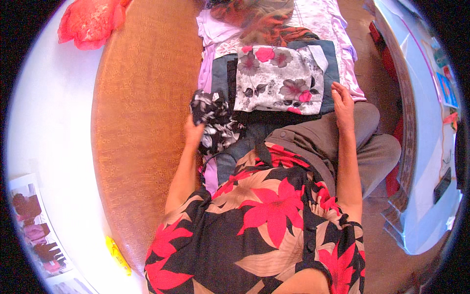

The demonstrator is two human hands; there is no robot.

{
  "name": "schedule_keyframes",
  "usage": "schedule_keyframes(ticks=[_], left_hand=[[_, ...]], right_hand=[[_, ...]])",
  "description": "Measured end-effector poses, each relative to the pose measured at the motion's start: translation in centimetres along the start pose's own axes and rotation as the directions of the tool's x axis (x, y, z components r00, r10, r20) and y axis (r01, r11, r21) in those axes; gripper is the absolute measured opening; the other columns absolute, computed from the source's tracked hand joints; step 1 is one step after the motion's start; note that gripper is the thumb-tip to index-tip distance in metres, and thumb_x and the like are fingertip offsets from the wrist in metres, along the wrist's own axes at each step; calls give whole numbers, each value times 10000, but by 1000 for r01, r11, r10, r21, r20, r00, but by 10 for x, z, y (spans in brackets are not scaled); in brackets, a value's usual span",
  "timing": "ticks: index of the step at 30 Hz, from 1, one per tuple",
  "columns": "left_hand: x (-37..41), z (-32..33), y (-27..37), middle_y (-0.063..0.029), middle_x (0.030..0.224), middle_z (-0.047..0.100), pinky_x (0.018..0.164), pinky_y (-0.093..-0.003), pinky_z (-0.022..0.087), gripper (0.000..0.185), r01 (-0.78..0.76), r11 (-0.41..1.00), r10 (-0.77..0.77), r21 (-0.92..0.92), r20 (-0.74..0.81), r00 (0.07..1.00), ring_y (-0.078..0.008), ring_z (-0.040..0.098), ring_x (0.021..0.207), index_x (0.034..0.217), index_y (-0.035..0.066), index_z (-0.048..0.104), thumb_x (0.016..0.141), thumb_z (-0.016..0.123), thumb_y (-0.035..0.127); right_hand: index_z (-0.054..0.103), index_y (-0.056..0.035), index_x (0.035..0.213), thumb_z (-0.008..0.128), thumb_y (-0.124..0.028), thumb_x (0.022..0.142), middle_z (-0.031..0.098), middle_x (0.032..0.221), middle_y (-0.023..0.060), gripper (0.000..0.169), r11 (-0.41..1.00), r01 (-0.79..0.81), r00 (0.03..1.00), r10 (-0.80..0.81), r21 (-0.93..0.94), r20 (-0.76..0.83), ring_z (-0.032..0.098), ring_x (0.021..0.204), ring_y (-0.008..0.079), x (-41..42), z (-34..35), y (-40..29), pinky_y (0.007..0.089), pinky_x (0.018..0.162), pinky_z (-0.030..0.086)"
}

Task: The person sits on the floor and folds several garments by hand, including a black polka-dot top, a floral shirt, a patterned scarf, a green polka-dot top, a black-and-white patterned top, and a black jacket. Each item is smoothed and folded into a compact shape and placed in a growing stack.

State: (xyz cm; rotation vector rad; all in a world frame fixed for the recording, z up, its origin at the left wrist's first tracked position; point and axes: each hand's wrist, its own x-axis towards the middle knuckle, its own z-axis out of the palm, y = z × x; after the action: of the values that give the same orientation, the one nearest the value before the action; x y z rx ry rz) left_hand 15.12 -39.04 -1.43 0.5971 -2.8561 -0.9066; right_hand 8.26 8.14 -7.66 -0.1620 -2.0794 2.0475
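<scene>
A folded white cloth with grey and pink flowers (279, 81) lies on black and dark blue-grey folded cloth (332, 62) before me. My left hand (194, 130) grips a bunched black-and-white patterned cloth (211, 108), whose lower part rests left of the folded pile. Most of the left fingers are hidden by the cloth. My right hand (343, 103) is just right of the pile, fingers slightly apart, holding nothing.
Beyond the pile lie a rumpled brown and orange cloth (264, 22) and pink-white fabric (341, 40). A brown patterned surface (143, 110) extends at the left, with a red translucent item (91, 25) near its far edge and a yellow packet (118, 256) near its near edge.
</scene>
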Motion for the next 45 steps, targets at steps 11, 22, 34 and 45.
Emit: schedule_keyframes(ticks=[11,22,34,45], left_hand=[[63,-92,89,-108,975,603,762,-352,500,333,-115,546,-135,-830,-223,965,-239,605,851,1086,-6,544,753,538,-10],[77,-129,103,-109,964,629,779,-357,498,257,-30,556,-139,-831,-129,982,-243,616,854,1058,24,572,809,558,89],[48,-122,66,-104,1073,594,820,-338,469,508,-128,956,-69,264,625,778,-221,571,949,1196,-6,491,762,656,200],[83,22,120,-165,1257,483,970,-313,345,576,-54,968,171,-244,492,854,-219,457,1152,1284,-46,404,843,590,275]], right_hand=[[544,5,1126,509,-82,881,589,1066,106,262,991,-61,998,60,116,8,545,992,161,-1,-1,1,272,873,418],[548,5,1121,512,-82,884,591,1054,100,255,993,-58,998,57,103,6,547,977,156,-2,-1,-1,266,871,419],[543,11,1126,514,-97,880,597,1058,107,270,984,-102,994,106,147,-20,550,958,150,-3,-1,-6,267,849,422],[543,0,1146,529,-125,870,596,1052,99,303,987,-162,987,162,10,-3,541,987,155,0,2,-5,270,876,416]])
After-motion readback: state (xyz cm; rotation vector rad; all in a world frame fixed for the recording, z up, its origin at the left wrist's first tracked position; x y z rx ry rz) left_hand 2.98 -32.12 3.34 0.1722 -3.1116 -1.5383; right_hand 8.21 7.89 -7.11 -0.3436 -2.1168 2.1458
